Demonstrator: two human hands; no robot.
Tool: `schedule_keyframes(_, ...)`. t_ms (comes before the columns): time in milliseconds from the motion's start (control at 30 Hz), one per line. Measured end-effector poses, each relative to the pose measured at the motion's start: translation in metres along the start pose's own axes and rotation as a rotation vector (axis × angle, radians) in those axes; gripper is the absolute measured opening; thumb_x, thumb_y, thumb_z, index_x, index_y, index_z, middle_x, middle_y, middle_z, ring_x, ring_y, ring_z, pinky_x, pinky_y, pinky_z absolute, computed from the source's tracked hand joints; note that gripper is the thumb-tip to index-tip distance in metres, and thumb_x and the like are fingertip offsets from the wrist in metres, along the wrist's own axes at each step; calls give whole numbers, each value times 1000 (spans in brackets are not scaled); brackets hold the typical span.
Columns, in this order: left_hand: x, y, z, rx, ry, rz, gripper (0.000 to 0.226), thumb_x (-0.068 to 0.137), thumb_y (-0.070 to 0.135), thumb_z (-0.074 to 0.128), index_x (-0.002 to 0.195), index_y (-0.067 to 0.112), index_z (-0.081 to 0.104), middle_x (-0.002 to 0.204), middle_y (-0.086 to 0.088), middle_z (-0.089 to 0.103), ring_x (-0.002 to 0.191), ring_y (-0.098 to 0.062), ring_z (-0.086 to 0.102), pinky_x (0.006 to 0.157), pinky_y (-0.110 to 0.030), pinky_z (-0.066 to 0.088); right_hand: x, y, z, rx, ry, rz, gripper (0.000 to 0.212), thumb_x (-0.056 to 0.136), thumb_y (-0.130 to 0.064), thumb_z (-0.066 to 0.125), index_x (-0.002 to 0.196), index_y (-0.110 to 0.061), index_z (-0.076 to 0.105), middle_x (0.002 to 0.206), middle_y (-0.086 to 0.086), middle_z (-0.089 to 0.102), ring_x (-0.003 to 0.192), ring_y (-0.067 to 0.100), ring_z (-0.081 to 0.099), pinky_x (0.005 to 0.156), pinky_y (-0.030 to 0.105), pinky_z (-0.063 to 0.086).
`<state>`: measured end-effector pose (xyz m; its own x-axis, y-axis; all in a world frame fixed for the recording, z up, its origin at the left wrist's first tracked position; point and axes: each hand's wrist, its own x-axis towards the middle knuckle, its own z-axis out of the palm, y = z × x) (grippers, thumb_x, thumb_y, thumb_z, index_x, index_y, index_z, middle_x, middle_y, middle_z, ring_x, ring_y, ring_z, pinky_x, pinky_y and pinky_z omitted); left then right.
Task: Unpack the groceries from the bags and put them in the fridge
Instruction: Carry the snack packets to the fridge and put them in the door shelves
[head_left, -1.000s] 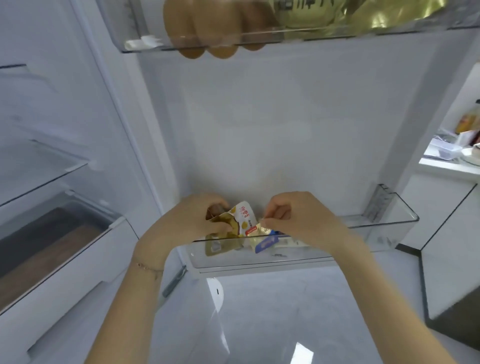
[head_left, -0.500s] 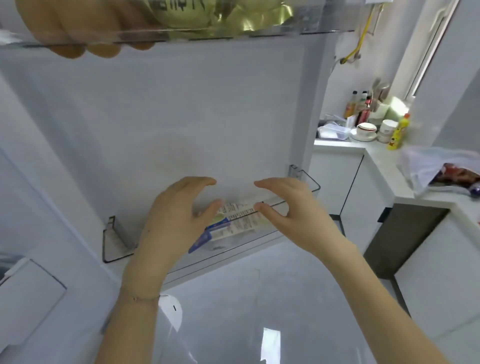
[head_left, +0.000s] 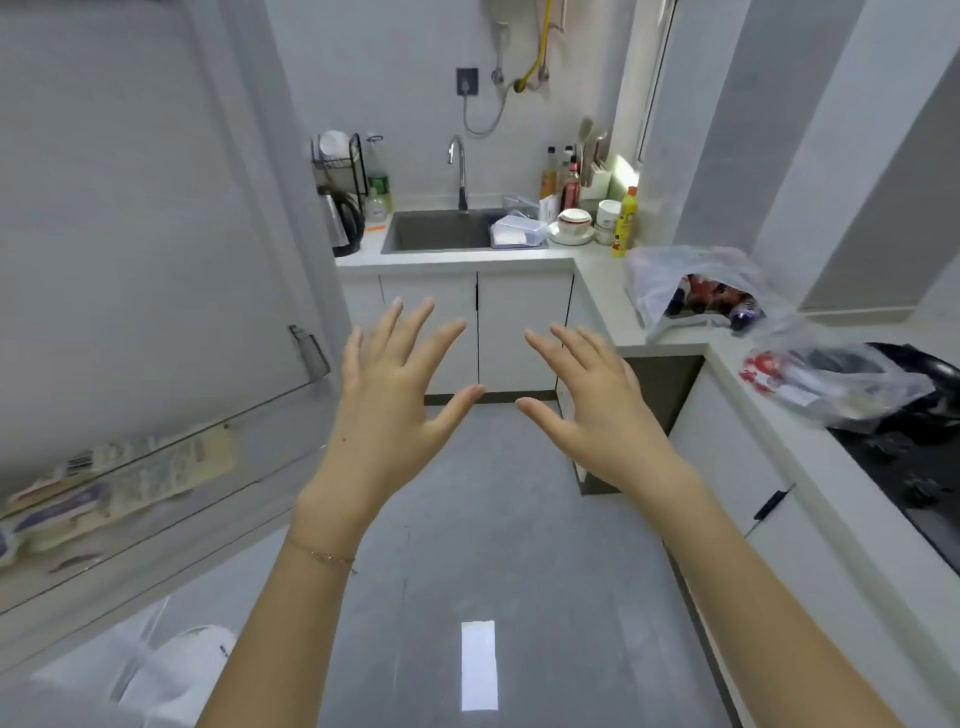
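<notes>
The flat packets (head_left: 130, 480) lie in the clear door shelf (head_left: 310, 358) of the open fridge door (head_left: 130, 208), at the near left, leaning against the door's inner wall. Just right of the shelf's far end, the left hand (head_left: 395, 400) and the right hand (head_left: 597, 415) hang over the grey floor (head_left: 493, 545), palms down, fingers spread wide, thumbs pointing at each other and apart. Both hold nothing. A thin bracelet (head_left: 322, 557) circles the left wrist.

Farther out, a white countertop (head_left: 592, 265) runs along the far wall and turns down the right side. It carries a sink (head_left: 431, 231) with a faucet (head_left: 458, 171), a kettle (head_left: 345, 221) at the far left, a yellow bottle (head_left: 623, 223) near the corner, and two thin plastic bags: one bag (head_left: 660, 280) past the corner with dark and red goods inside, a second bag (head_left: 852, 384) nearer, beside the black stove (head_left: 924, 467). White cabinets (head_left: 519, 327) stand below.

Half a second ago the hands curved close over the packets at the shelf; now they are clear of it and opened out. The view has swung right: the packets have slid from the middle to the left edge, and the upper shelf with its gold pack is gone from sight.

The packets are smeared by motion: pale, with beige print and a blue-purple patch. No lettering can be read.
</notes>
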<state>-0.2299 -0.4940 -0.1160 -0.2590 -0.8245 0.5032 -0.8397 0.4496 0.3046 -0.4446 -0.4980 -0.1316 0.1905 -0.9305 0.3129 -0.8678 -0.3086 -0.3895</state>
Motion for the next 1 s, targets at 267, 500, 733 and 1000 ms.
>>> schedule_keyframes(267, 74, 88, 111, -74, -148, 97, 64, 91, 55, 49, 149, 34, 31, 161, 5, 16, 150, -17, -1, 121, -49, -1, -34, 135, -53, -61, 31, 244, 68, 94, -50, 50, 152, -38, 15, 162, -6, 9, 148, 17, -1, 119, 38, 3)
schedule_keyframes(500, 136, 146, 205, -137, -285, 242, 65, 92, 63, 43, 149, 35, 30, 162, 6, 11, 150, -17, -6, 120, -47, -8, -49, 230, -77, -27, 49, 460, 71, 93, -52, 51, 151, -44, 11, 161, -9, 7, 148, 13, -3, 118, 39, 5)
schedule_keyframes(733, 220, 169, 301, -215, -378, 337, 63, 93, 58, 48, 148, 33, 32, 162, 3, 13, 150, -22, -1, 120, -53, -2, -15, 328, -79, -34, 63, 628, 71, 92, -52, 53, 151, -41, 15, 161, -6, 11, 148, 16, 1, 118, 42, 7)
schedule_keyframes(1000, 325, 191, 414, -207, -541, 459, 67, 91, 65, 37, 150, 36, 27, 162, 4, 13, 150, -21, -3, 119, -51, -3, 40, 431, -88, 11, 118, 794, 70, 92, -45, 57, 151, -36, 21, 159, -7, 16, 147, 13, 5, 117, 43, 11)
